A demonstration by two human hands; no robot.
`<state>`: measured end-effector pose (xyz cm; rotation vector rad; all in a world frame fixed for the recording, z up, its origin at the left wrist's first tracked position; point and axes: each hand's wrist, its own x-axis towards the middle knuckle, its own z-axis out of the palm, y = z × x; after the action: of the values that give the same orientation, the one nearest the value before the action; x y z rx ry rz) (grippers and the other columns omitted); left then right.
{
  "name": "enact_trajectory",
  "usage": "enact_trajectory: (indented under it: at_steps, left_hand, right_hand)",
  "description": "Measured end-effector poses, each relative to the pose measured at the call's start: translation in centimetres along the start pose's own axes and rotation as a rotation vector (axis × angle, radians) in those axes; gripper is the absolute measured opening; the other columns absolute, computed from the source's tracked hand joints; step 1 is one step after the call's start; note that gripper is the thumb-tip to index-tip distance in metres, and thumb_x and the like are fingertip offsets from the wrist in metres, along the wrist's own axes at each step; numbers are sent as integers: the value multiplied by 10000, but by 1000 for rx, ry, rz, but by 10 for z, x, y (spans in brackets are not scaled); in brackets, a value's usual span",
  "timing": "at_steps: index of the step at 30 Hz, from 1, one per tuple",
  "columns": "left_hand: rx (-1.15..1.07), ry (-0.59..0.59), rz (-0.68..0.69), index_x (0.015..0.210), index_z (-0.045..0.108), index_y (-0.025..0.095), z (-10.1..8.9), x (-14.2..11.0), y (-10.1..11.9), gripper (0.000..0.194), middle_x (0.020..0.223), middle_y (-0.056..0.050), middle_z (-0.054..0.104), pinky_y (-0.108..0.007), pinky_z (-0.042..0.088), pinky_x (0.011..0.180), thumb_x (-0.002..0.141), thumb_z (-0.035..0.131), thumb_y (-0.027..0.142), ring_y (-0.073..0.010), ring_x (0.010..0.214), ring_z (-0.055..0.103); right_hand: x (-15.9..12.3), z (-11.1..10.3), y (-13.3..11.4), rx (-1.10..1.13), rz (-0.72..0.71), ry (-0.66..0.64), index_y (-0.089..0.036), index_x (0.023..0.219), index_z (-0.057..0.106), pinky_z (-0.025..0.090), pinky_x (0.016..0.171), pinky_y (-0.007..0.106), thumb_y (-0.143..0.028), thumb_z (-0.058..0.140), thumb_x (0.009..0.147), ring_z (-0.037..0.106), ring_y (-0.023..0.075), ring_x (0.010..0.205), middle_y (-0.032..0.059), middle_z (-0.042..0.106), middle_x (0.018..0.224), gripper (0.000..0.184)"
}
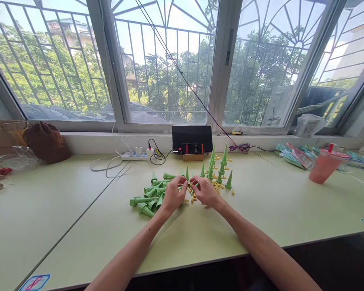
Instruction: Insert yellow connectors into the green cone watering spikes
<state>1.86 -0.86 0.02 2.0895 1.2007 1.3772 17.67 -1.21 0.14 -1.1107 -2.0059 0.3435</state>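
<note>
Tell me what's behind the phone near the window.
A wider black panel shows above the phone and at both sides. The part directly behind the phone is covered and can't be seen.

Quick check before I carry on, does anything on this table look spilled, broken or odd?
Nothing stands out as spilled or broken. The green cones on the left mostly lie jumbled, while those on the right stand upright, and one small yellow piece sits apart from the yellow heap.
</note>
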Motion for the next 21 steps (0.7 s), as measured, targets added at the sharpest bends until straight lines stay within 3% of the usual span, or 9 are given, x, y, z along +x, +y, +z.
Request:
enact_trajectory:
  at_steps: [10,21]
  left_hand:
    - [-18,-49,-43,822,626,177,0,0,1,217,800,-38,680,-251,513,677,871,480,330,-152,749,627]
    - [83,-31,-4,754,569,176,-1,0,1,225,702,-10,601,-233,425,592,885,453,317,-130,652,541]
  right_hand:
    - [0,0,-3,67,-9,32,-185,923,612,420,638,223,-238,471,912,593,139,713,42,673,826,151]
    - [1,-1,-4,91,-7,51,-174,876,605,389,598,217,-230,456,900,530,118,612,21,650,757,161]
